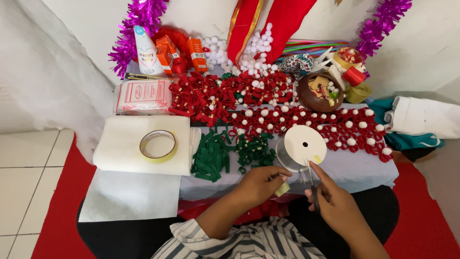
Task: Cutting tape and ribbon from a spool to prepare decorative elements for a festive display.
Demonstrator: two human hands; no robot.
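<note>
Covering most of the view, a low tabletop [364,175] draped in pale grey cloth carries the stock, listed by size.

- Folded white felt sheets [120,153] at the near left, one hanging over the edge, with a ring of yellowish tape [158,146] lying flat on top.
- Band of red ribbon loops set with white pompoms [335,129], running along the right half; a looser heap of red ribbon loops [211,96] sits behind it.
- Pile of dark green ribbon loops [225,153], centre, just beyond the left hand.
- Brown round bowl of trinkets [320,92], far right; purple tinsel garlands, orange boxes and a white party cone stand along the back wall.
- White round cardboard disc with a centre hole [304,144], resting on a clear spool just beyond and between the hands, nearer the right.
- Left hand [261,184]: closed, fingers pinching a small pale yellow strip of tape [281,189] at its lower end.
- Right hand [338,206]: closed around small dark-handled scissors [312,184], blades pointing away from the body toward the disc's near edge, long axis close to upright in the view.

The strip lies between the hands, just left of the blades; whether they touch it I cannot tell.
</note>
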